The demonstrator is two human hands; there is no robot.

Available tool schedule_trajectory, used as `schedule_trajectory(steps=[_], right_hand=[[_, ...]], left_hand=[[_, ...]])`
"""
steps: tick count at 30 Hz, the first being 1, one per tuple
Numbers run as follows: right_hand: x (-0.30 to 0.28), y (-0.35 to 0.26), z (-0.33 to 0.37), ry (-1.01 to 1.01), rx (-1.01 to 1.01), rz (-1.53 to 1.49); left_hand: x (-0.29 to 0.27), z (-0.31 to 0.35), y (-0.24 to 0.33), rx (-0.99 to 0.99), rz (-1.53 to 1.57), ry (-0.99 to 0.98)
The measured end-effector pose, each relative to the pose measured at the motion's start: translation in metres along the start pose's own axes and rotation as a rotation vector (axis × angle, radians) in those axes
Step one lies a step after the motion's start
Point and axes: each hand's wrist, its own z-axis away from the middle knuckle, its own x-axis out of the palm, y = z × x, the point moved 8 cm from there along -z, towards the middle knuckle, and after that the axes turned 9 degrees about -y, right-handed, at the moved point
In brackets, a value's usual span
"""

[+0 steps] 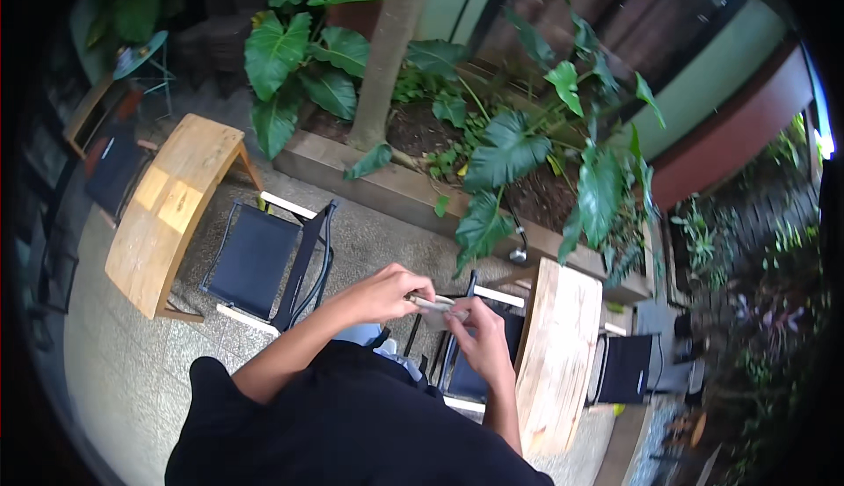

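Pale item (pixel 436 306), thin, kind too small to tell; pinched at one end by left hand (pixel 391 294), at the other by right hand (pixel 482 332), fingers of both closed on it. Right of the grip: dark chair (pixel 466 373), partly hidden by right hand, at light wooden table (pixel 558 345). Left of the grip: another dark chair (pixel 251 253), beside second wooden table (pixel 180 196). Beyond the grip: planter wall (pixel 338 178), tree trunk (pixel 387 64), broad-leaved plants (pixel 505 152).

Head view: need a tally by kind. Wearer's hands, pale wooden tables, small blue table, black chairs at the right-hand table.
Hands: 2 (left hand, right hand)
Pale wooden tables: 2 (left table, right table)
Small blue table: 1
Black chairs at right table: 2 (left chair, right chair)
Total: 7
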Motion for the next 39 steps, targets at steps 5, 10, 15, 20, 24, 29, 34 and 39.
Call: schedule_trajectory(steps=[5, 10, 15, 20, 24, 29, 34, 39], right_hand=[[0.006, 0.016, -0.079, -0.287, -0.075, 0.051], [0.031, 0.034, -0.157, -0.391, -0.171, 0.081], [0.036, 0.03, -0.239, -0.383, -0.22, 0.144], [0.043, 0.022, -0.33, -0.433, -0.155, 0.143], [0.08, -0.005, -0.394, -0.62, -0.25, 0.136], [0.153, -0.046, -0.459, -0.939, -0.5, 0.161], [0.241, -0.075, -0.5, -1.377, -0.749, 0.086], [0.292, -0.104, -0.526, -1.756, -0.855, 0.021]], left_hand=[[-0.028, -0.006, -0.029, -0.119, 0.036, 0.209], [-0.07, -0.027, -0.076, -0.158, -0.028, 0.361], [-0.125, -0.043, -0.131, -0.135, 0.042, 0.501], [-0.192, -0.049, -0.168, -0.142, 0.121, 0.643], [-0.226, -0.02, -0.2, -0.157, 0.148, 0.867], [-0.238, 0.041, -0.243, -0.432, 0.29, 1.22], [-0.238, 0.088, -0.249, -0.699, 0.238, 1.557], [-0.21, 0.08, -0.261, -0.967, 0.489, 1.906]])
